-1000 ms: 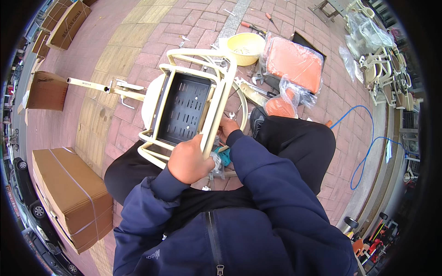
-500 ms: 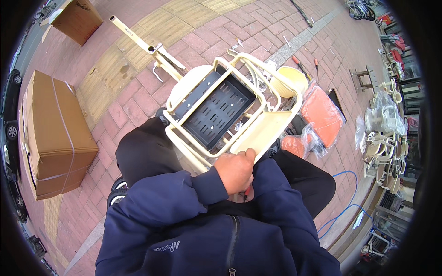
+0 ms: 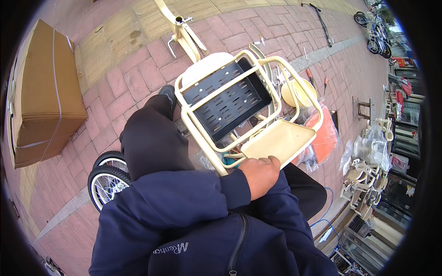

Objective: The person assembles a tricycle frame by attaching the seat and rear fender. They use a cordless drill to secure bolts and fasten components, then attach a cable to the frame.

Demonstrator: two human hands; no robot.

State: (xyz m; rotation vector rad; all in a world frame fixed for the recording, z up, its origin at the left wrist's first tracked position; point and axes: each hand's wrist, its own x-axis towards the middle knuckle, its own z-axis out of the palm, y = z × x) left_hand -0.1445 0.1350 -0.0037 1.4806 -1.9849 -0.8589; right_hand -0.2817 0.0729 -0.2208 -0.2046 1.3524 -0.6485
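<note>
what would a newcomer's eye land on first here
Most likely the cream frame with its black tray, mid-picture, its near edge gripped by the left hand. Then the cardboard box at far left, and two wheels at lower left. The orange pad also stands out, right of the frame.

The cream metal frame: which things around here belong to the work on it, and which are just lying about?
Likely part of the work:
- cream metal frame, held by the left hand
- black slotted tray within it
- cream flat panel beside the tray

Apparently lying about:
- cardboard box
- yellow basket
- orange wrapped piece
- red-handled tool, perhaps useful
</note>
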